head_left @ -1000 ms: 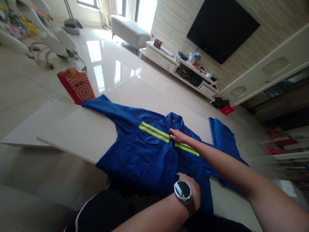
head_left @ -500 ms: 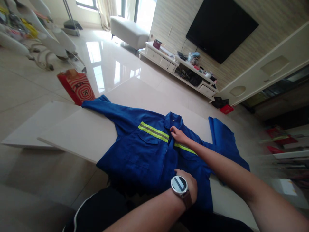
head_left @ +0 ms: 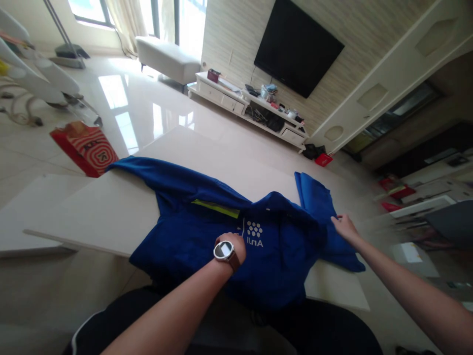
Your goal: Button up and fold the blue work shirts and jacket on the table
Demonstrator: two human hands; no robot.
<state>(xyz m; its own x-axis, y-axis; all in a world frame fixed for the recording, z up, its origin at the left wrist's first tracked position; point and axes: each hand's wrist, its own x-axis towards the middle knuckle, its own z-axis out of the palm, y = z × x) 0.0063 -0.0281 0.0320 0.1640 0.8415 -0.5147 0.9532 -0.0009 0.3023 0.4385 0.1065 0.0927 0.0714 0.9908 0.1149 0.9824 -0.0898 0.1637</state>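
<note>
While the jacket (head_left: pixel 277 273) is overlapped by the left hand (head_left: pixel 234 245), blue cloth (head_left: pixel 316 197) by the right hand (head_left: pixel 345 227), neither grip can be told.

Blue long-sleeved fabric work jacket (head_left: pixel 177 241), spread out wrinkled on a white flat-topped table (head_left: pixel 218 155), collar around 1 o'clock, one sleeve stretched to 10. Yellow-green strip (head_left: pixel 216 208) shows at 11; white print (head_left: pixel 254 234) (dot cluster over letters) near the middle. Folded blue fabric bundle (head_left: pixel 314 193) at 2 o'clock; boundary with jacket unclear.
</note>
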